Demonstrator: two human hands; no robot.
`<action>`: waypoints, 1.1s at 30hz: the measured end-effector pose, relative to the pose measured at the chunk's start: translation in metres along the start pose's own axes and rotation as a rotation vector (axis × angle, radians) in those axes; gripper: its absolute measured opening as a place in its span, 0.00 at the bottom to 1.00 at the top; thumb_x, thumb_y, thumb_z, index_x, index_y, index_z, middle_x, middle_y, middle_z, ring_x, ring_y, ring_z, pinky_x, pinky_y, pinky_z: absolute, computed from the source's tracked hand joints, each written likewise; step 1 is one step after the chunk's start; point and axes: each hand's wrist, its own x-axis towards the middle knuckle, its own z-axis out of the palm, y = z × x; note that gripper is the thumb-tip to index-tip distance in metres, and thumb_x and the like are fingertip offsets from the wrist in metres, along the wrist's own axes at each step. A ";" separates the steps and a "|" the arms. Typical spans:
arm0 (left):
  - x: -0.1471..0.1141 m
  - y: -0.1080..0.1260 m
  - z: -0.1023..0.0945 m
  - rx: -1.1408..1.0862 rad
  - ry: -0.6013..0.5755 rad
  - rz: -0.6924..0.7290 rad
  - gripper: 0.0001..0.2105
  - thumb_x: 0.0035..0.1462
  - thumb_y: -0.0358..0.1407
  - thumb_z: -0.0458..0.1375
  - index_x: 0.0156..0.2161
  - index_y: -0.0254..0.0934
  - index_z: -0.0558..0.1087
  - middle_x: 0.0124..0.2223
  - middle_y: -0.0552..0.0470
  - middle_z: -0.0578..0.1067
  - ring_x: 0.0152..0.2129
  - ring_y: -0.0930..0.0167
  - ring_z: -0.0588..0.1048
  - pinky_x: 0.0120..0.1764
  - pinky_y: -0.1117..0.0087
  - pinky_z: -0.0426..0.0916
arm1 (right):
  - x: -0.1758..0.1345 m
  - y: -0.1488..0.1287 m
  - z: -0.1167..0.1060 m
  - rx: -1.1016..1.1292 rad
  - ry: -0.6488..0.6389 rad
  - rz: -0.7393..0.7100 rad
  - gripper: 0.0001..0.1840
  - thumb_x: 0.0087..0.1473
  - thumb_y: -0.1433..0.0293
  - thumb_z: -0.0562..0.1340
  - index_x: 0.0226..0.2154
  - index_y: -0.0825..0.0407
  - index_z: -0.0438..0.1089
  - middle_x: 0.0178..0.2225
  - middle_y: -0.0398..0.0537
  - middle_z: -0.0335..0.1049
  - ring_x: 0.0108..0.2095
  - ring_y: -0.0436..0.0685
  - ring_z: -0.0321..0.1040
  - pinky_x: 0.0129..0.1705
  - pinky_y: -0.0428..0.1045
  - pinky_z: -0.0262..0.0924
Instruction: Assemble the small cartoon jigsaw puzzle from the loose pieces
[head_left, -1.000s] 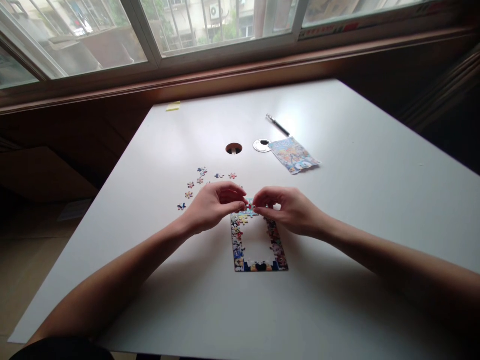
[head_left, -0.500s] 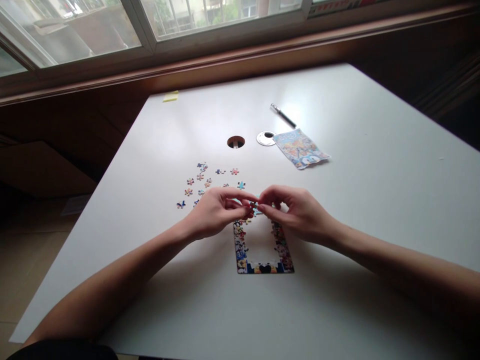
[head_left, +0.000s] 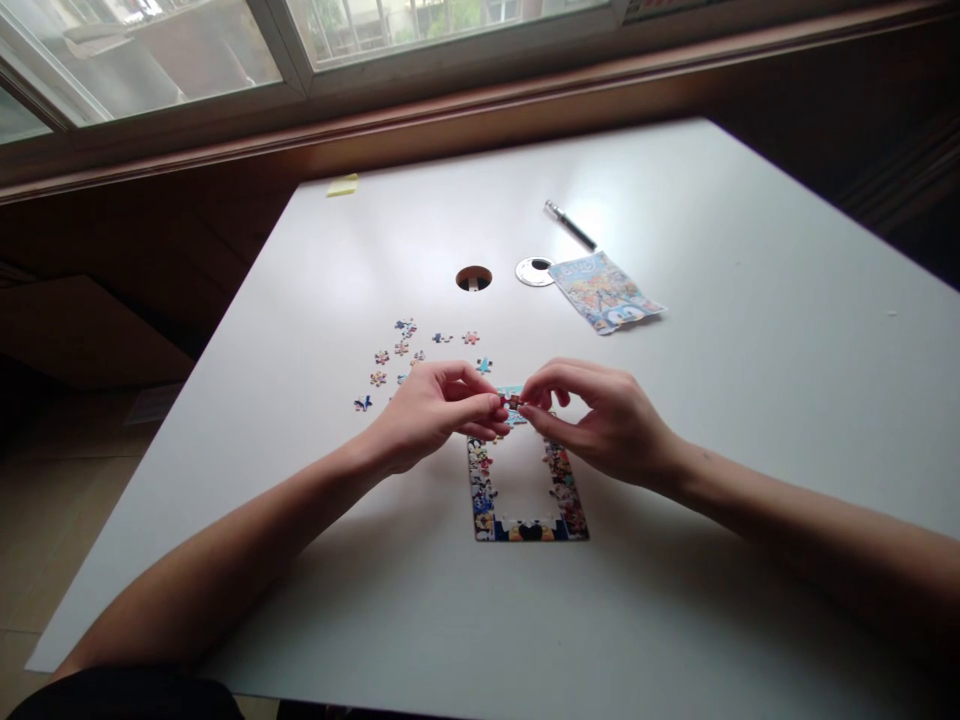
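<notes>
Between my two hands is a small dark reddish-brown puzzle piece [head_left: 514, 402], held above the top of a jigsaw frame. My left hand [head_left: 442, 410] pinches its left side with thumb and fingers. From the right, the thumb and index fingertip of my right hand [head_left: 600, 410] close on its other side. Under them lies the partly built jigsaw puzzle [head_left: 529, 532], a rectangular colourful border around bare table. Its light-blue top part is partly covered by my fingers. Several loose puzzle pieces [head_left: 378, 379] are scattered beyond my left hand, some hidden by it.
A printed picture sheet [head_left: 607, 292] lies at the back right, overlapping a round hole cover [head_left: 535, 271]. A pen [head_left: 570, 225] rests behind it. The white table [head_left: 360, 600] has a round cable hole [head_left: 473, 278] and a yellow sticky note [head_left: 342, 185] near its far edge.
My fingers have shifted slightly around the small piece, and it now shows more clearly between both fingertips. The camera view has tilted a little; the jigsaw frame and loose pieces stay in place.
</notes>
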 end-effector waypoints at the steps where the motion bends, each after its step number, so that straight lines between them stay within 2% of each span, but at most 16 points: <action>1: 0.000 0.000 0.000 0.002 0.000 -0.004 0.10 0.54 0.34 0.67 0.35 0.29 0.73 0.31 0.45 0.81 0.31 0.66 0.82 0.36 0.67 0.79 | 0.000 0.000 0.000 -0.017 0.003 -0.015 0.01 0.57 0.71 0.63 0.34 0.50 0.71 0.29 0.45 0.70 0.29 0.51 0.65 0.32 0.48 0.62; 6: -0.001 0.000 0.000 0.014 -0.005 -0.023 0.10 0.54 0.34 0.67 0.35 0.29 0.73 0.31 0.43 0.81 0.32 0.66 0.82 0.36 0.67 0.79 | -0.002 0.000 0.000 -0.074 0.009 -0.052 0.02 0.56 0.72 0.62 0.34 0.49 0.70 0.30 0.46 0.70 0.30 0.52 0.66 0.33 0.49 0.63; 19: -0.001 0.002 0.001 0.036 -0.027 -0.030 0.09 0.54 0.34 0.67 0.33 0.29 0.72 0.30 0.44 0.81 0.31 0.67 0.82 0.37 0.66 0.78 | -0.002 -0.002 0.000 -0.060 0.009 -0.067 0.04 0.54 0.74 0.62 0.34 0.50 0.69 0.30 0.45 0.70 0.30 0.52 0.66 0.33 0.49 0.63; 27: 0.001 0.002 -0.002 0.097 -0.084 -0.040 0.09 0.56 0.36 0.64 0.35 0.30 0.73 0.33 0.44 0.80 0.31 0.68 0.81 0.35 0.69 0.77 | -0.003 -0.001 0.000 -0.037 -0.028 -0.046 0.05 0.54 0.74 0.62 0.34 0.48 0.69 0.30 0.45 0.70 0.30 0.53 0.66 0.33 0.50 0.64; 30: 0.002 0.004 -0.007 0.227 -0.044 0.018 0.08 0.58 0.37 0.61 0.34 0.31 0.73 0.31 0.47 0.78 0.24 0.74 0.77 0.24 0.76 0.69 | -0.001 0.003 -0.001 -0.024 -0.051 -0.033 0.05 0.52 0.74 0.62 0.34 0.48 0.70 0.33 0.46 0.71 0.33 0.54 0.67 0.36 0.51 0.65; 33: 0.004 0.004 -0.012 0.447 0.053 0.167 0.06 0.59 0.35 0.59 0.34 0.33 0.74 0.28 0.52 0.74 0.22 0.78 0.70 0.24 0.76 0.63 | 0.001 0.009 -0.002 -0.050 -0.110 -0.007 0.04 0.52 0.73 0.64 0.32 0.48 0.71 0.38 0.49 0.69 0.39 0.57 0.67 0.43 0.54 0.65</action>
